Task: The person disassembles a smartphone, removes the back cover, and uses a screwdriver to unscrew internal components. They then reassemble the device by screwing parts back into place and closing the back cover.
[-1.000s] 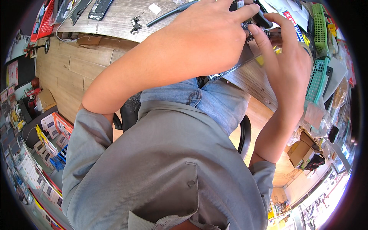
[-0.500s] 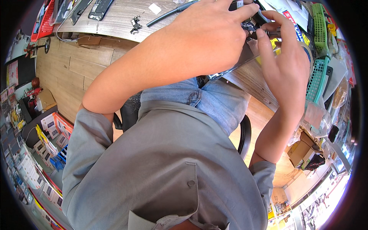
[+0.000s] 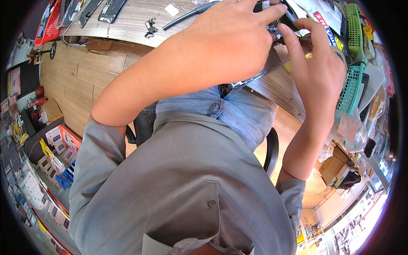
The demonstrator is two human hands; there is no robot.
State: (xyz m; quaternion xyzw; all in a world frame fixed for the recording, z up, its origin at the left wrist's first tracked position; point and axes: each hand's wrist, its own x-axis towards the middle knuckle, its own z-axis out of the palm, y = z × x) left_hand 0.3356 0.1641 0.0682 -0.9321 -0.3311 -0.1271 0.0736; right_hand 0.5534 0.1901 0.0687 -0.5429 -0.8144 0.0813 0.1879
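Observation:
My left hand lies across a disassembled phone, gripping it, with its back turned up and one finger reaching along the far right side. Most of the phone is hidden under that hand; its dark frame edge shows below the palm. Small dark inner parts are visible beside the left fingertips. My right hand is curled just to the right of these parts, thumb and index finger bent. Something dark is partly visible within the right fingers, but its kind cannot be made out.
On the wooden table lie a black pen-like tool, a small metal part, a white scrap and an opened phone. A red basket stands far left; green baskets and plastic bags crowd the right.
The right thumb and index finger have shifted slightly up and left, and the thumb now lies closer to the small dark parts. My left hand and the phone stay put.

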